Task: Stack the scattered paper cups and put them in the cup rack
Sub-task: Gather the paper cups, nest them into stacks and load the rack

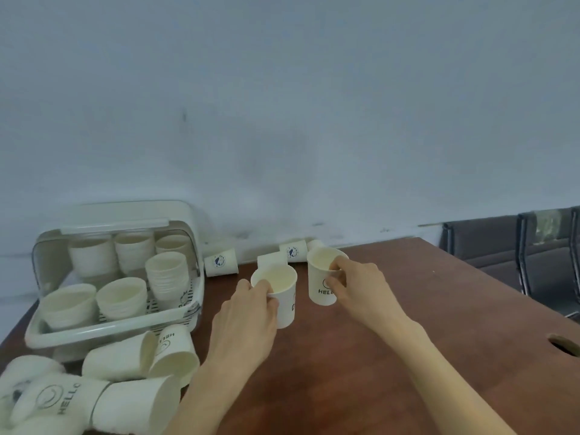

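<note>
On the counter [392, 324], near its middle, two upright cups are held side by side but apart. The left cup [284, 296] is gripped at its rim by the left hand [248, 321], fingers curled round its near side. The right cup [323, 279], marked HELLO, is pinched at the rim by the right hand [357, 284], one finger hooked inside and the thumb on the outer wall. Bare brown surface is seen right of and in front of both hands, out to the counter's right edge, where a dark slot [563, 344] is cut. Behind the held cups, tipped cups [293, 251] lie along the back edge against the wall [282, 120], and another tipped cup [220, 262] lies just beside the rack [110, 326]. The rack stands at the far left, lid raised, and stacks [164, 274] are held inside it. More loose cups [138, 381] are crowded at the near left corner, in front of the rack. Dark chairs [514, 246] are seen beyond the right edge.
</note>
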Available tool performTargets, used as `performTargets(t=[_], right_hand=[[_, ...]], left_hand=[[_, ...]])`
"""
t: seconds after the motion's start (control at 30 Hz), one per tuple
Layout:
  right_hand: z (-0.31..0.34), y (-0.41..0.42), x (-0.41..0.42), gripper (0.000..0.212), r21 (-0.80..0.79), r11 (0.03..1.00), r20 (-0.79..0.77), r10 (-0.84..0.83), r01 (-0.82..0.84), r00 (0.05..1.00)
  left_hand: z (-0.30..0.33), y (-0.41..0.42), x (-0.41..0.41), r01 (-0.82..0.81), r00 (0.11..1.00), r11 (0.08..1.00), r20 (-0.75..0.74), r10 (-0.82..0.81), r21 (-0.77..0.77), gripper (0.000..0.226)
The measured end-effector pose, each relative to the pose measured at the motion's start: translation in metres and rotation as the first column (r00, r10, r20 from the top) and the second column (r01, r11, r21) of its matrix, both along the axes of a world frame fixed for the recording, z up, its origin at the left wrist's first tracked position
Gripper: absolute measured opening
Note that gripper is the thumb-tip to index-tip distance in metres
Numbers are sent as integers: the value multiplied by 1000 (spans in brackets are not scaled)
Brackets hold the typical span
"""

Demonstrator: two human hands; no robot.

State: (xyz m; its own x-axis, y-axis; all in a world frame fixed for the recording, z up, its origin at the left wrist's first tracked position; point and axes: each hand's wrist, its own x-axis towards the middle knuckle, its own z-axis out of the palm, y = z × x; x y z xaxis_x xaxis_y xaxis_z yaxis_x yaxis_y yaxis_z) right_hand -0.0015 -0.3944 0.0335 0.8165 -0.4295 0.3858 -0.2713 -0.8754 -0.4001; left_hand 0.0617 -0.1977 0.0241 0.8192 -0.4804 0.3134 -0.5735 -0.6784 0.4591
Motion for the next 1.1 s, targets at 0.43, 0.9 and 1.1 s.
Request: performTargets(t=[0.43,0.9,1.1], right_hand=[[24,85,-32,13,11,992,-80,123,-122,989],[9,145,-59,12,76,947,-120,320,-313,940],[16,153,-76,3,100,929,-59,364,-357,930]], left_hand=[[33,85,-47,-102,993,995,57,100,22,25],[41,132,-102,-281,960,946,38,278,159,32],[50,163,-131,-368,930,914,73,361,173,31]])
